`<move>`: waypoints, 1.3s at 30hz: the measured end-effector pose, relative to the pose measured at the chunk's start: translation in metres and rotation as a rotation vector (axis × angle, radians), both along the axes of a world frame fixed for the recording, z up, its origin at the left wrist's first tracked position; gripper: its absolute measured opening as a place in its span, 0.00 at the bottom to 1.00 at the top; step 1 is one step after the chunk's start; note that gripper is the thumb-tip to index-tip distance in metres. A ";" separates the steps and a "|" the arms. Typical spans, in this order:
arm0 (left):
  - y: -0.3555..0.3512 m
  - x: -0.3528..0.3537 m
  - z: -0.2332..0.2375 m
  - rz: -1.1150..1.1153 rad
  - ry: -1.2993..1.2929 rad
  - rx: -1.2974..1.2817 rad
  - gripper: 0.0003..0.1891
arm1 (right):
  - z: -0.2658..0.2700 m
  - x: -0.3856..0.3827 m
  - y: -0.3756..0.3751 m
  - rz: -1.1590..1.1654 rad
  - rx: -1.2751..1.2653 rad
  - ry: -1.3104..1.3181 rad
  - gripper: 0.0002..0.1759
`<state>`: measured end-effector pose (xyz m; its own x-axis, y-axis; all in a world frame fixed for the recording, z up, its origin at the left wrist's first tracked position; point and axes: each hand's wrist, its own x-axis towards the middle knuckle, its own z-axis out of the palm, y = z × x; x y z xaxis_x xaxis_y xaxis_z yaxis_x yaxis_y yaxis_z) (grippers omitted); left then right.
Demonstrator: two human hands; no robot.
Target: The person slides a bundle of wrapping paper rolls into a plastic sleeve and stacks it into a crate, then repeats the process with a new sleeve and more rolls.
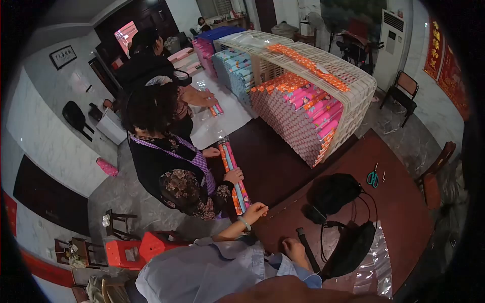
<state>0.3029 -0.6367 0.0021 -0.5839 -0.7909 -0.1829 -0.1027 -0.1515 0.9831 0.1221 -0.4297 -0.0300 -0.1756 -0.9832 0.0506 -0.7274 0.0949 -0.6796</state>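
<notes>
My left hand, with a pale bracelet at its wrist, is just beside the lower end of a bundle of patterned rolls. Its fingers are loosely bent and apart, with nothing visible in them. A co-worker in a black vest has both hands on that bundle of orange, blue and pink rolls. Over the brown table's near edge, my right hand is open with slightly bent fingers, next to a black strap. No held object shows in it.
A wicker basket on its side holds many stacked rolls. Black bags with cords, teal scissors and clear plastic lie on the brown table. Another co-worker handles rolls farther back. Red stools stand at lower left.
</notes>
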 end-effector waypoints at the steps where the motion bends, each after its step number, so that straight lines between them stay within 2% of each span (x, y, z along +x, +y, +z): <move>1: -0.008 -0.002 0.003 0.021 -0.010 -0.016 0.11 | 0.002 0.001 -0.005 0.037 0.015 0.011 0.10; 8: -0.062 -0.036 0.019 0.077 0.035 -0.145 0.11 | 0.010 0.021 -0.034 0.009 0.029 -0.025 0.11; 12: -0.114 -0.060 0.029 0.140 0.020 -0.124 0.11 | 0.000 0.034 -0.050 -0.027 0.018 -0.038 0.08; 14: -0.149 -0.073 0.028 0.300 0.114 -0.047 0.10 | -0.005 0.039 -0.063 -0.044 0.022 -0.040 0.07; 15: -0.169 -0.079 0.030 0.298 0.120 -0.045 0.10 | -0.008 0.040 -0.072 -0.061 -0.065 -0.068 0.07; 17: -0.206 -0.090 0.036 0.492 0.305 0.121 0.11 | -0.008 0.042 -0.089 -0.078 -0.147 -0.089 0.06; 20: -0.255 -0.100 0.047 0.545 0.385 0.090 0.11 | -0.009 0.044 -0.114 -0.180 -0.215 -0.140 0.06; 23: -0.298 -0.106 0.062 0.558 0.411 0.088 0.11 | -0.013 0.040 -0.141 -0.158 -0.274 -0.101 0.07; 26: -0.333 -0.107 0.078 0.600 0.382 0.049 0.12 | -0.018 0.029 -0.164 -0.153 -0.193 -0.026 0.10; 28: -0.356 -0.107 0.087 0.641 0.355 0.039 0.12 | -0.018 0.019 -0.183 -0.180 -0.307 0.007 0.11; 34: -0.456 -0.098 0.081 0.643 0.280 0.044 0.12 | -0.020 0.005 -0.218 -0.224 -0.227 0.123 0.15; 39: -0.556 -0.079 0.066 0.777 0.390 0.089 0.09 | -0.022 0.003 -0.225 -0.199 -0.178 0.197 0.13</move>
<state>0.2239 -1.1928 0.0683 0.0813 -0.9833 -0.1629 0.4027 -0.1171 0.9078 0.1252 -0.6543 -0.0522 -0.3328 -0.9033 0.2706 -0.8258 0.1406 -0.5462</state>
